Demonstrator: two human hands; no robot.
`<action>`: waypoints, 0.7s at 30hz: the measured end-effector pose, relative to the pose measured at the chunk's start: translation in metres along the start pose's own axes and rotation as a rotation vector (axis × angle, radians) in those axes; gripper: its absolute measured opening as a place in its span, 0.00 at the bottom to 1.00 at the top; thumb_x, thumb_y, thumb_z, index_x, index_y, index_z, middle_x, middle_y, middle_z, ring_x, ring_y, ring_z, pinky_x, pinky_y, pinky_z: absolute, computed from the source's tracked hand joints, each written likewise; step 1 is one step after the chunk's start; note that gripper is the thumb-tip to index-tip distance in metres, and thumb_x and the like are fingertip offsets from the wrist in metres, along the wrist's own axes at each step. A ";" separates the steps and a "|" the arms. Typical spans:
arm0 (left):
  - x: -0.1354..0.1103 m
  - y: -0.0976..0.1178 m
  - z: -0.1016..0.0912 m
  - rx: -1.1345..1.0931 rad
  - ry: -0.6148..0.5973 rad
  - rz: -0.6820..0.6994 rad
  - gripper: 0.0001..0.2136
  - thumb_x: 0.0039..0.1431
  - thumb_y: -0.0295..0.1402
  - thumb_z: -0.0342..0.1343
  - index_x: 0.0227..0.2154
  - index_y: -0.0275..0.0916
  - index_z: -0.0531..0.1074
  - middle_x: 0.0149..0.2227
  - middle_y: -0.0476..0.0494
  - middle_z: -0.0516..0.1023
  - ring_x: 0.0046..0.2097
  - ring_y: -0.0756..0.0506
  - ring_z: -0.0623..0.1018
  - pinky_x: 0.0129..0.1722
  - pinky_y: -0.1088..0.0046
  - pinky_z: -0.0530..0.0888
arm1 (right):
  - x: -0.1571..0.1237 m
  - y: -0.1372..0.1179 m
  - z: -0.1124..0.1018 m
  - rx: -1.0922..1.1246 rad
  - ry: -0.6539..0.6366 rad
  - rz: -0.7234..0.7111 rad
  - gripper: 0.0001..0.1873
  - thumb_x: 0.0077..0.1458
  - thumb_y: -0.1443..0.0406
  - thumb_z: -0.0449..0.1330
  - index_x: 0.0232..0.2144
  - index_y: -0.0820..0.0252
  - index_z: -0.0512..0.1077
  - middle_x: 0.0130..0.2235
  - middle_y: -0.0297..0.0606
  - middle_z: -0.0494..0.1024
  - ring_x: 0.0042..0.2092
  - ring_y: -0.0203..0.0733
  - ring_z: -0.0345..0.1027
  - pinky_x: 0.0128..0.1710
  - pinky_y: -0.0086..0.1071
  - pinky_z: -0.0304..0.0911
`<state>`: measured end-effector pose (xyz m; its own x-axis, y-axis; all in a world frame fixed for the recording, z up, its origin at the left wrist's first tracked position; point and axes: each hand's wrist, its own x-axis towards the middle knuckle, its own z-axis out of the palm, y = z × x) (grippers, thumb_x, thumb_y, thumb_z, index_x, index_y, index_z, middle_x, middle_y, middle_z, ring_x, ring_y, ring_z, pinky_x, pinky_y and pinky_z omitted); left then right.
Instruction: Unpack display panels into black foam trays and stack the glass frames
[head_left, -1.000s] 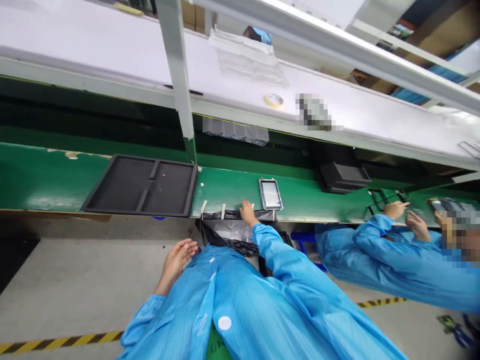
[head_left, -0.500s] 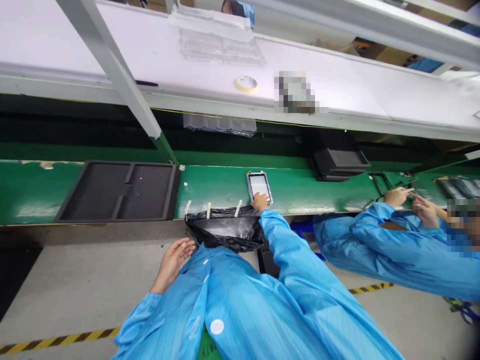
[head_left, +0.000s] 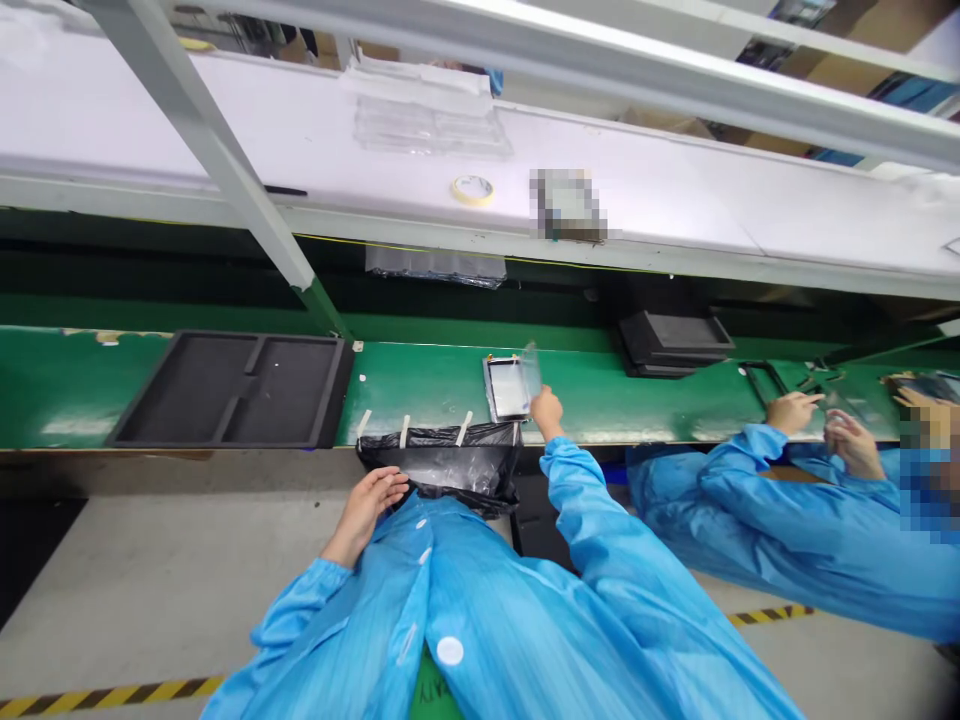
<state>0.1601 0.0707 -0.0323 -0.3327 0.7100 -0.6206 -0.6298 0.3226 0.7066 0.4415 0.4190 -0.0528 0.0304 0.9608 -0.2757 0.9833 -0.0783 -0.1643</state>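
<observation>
Pinched in my right hand (head_left: 547,412) is a thin clear plastic film (head_left: 531,371), raised on edge at the right side of a small display panel (head_left: 508,388). The panel lies on the green bench and has a dark frame around a pale screen. My left hand (head_left: 373,503) hangs open, palm turned inward, at the left rim of a black plastic bag (head_left: 450,460). Strips of pale tape (head_left: 405,431) fix that bag to the bench edge, and clear plastic lies inside it.
A black divided tray (head_left: 289,390) lies to the left, and stacked black trays (head_left: 671,345) stand to the right. On the white shelf above are a tape roll (head_left: 472,190) and clear plastic trays (head_left: 431,125). A co-worker's hands (head_left: 795,411) work at the right.
My right hand has lifted the clear film off the panel's face and moved right with it. My left hand has come slightly to the right, nearer the bag.
</observation>
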 end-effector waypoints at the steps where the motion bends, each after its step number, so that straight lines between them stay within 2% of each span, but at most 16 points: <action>1: 0.003 0.000 0.005 0.021 -0.024 -0.001 0.16 0.50 0.36 0.70 0.41 0.35 0.77 0.40 0.35 0.85 0.40 0.42 0.84 0.42 0.68 0.77 | -0.001 0.010 -0.008 0.051 0.025 0.034 0.25 0.61 0.71 0.49 0.60 0.76 0.65 0.49 0.64 0.78 0.52 0.54 0.75 0.51 0.41 0.68; 3: 0.012 0.002 0.019 0.068 -0.084 -0.002 0.17 0.50 0.37 0.70 0.41 0.35 0.77 0.41 0.34 0.85 0.39 0.42 0.84 0.42 0.67 0.77 | -0.011 0.024 -0.016 0.157 0.068 0.069 0.25 0.60 0.73 0.47 0.58 0.76 0.68 0.50 0.62 0.79 0.53 0.52 0.75 0.51 0.39 0.68; 5: 0.022 0.004 0.037 0.097 -0.152 -0.017 0.18 0.51 0.38 0.70 0.42 0.34 0.77 0.43 0.32 0.84 0.40 0.41 0.84 0.43 0.64 0.78 | -0.032 0.024 -0.008 0.255 0.091 0.055 0.26 0.59 0.73 0.46 0.56 0.74 0.69 0.50 0.57 0.79 0.53 0.48 0.75 0.51 0.35 0.69; 8: 0.037 0.011 0.068 0.053 -0.249 -0.080 0.20 0.53 0.38 0.70 0.47 0.35 0.76 0.51 0.28 0.81 0.47 0.38 0.83 0.49 0.58 0.77 | -0.087 0.001 0.025 0.648 0.065 -0.039 0.26 0.57 0.72 0.46 0.56 0.70 0.69 0.44 0.48 0.82 0.44 0.43 0.77 0.46 0.34 0.71; 10: 0.043 0.017 0.082 -0.016 -0.330 -0.105 0.22 0.54 0.37 0.69 0.50 0.37 0.75 0.56 0.29 0.78 0.53 0.36 0.80 0.53 0.56 0.76 | -0.134 -0.021 0.046 0.928 -0.023 -0.158 0.25 0.57 0.71 0.46 0.55 0.66 0.68 0.40 0.43 0.81 0.38 0.42 0.76 0.44 0.37 0.72; 11: 0.044 0.021 0.085 -0.049 -0.367 -0.099 0.23 0.55 0.37 0.69 0.52 0.37 0.74 0.58 0.30 0.77 0.56 0.36 0.79 0.56 0.56 0.75 | -0.157 -0.031 0.053 0.983 -0.065 -0.229 0.24 0.57 0.71 0.47 0.55 0.65 0.68 0.39 0.43 0.81 0.38 0.42 0.75 0.45 0.39 0.72; 12: 0.043 0.024 0.086 -0.072 -0.400 -0.088 0.24 0.55 0.37 0.69 0.54 0.37 0.73 0.59 0.31 0.76 0.58 0.35 0.78 0.57 0.55 0.74 | -0.179 -0.040 0.056 0.956 -0.082 -0.307 0.24 0.58 0.70 0.48 0.55 0.63 0.69 0.41 0.43 0.80 0.40 0.44 0.75 0.46 0.41 0.71; 14: 0.039 0.029 0.079 -0.082 -0.449 -0.077 0.27 0.56 0.38 0.67 0.58 0.38 0.70 0.60 0.32 0.75 0.60 0.34 0.76 0.59 0.53 0.74 | -0.219 -0.055 0.052 0.763 -0.020 -0.470 0.24 0.60 0.67 0.55 0.58 0.61 0.67 0.49 0.48 0.77 0.49 0.50 0.71 0.52 0.47 0.68; 16: 0.033 0.034 0.065 -0.046 -0.479 -0.114 0.29 0.57 0.39 0.66 0.60 0.39 0.68 0.60 0.33 0.76 0.61 0.34 0.76 0.58 0.52 0.74 | -0.247 -0.064 0.039 0.525 0.069 -0.664 0.31 0.59 0.61 0.64 0.63 0.60 0.63 0.57 0.53 0.71 0.57 0.55 0.64 0.57 0.51 0.63; 18: 0.029 0.036 0.050 0.021 -0.500 -0.181 0.28 0.59 0.40 0.64 0.61 0.39 0.68 0.58 0.33 0.78 0.60 0.34 0.76 0.57 0.54 0.76 | -0.266 -0.071 0.026 0.354 0.057 -0.873 0.38 0.56 0.55 0.68 0.63 0.60 0.62 0.59 0.53 0.68 0.58 0.55 0.61 0.57 0.48 0.61; 21: 0.020 0.037 0.036 0.122 -0.535 -0.262 0.29 0.61 0.43 0.61 0.63 0.39 0.67 0.55 0.35 0.80 0.58 0.35 0.78 0.54 0.58 0.78 | -0.279 -0.078 0.021 0.234 -0.030 -1.049 0.33 0.57 0.52 0.67 0.59 0.61 0.66 0.54 0.49 0.71 0.53 0.50 0.63 0.51 0.41 0.62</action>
<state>0.1554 0.1199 -0.0064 0.2421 0.8030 -0.5446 -0.5473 0.5765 0.6068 0.3527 0.1517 0.0168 -0.8161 0.5716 0.0854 0.4576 0.7294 -0.5085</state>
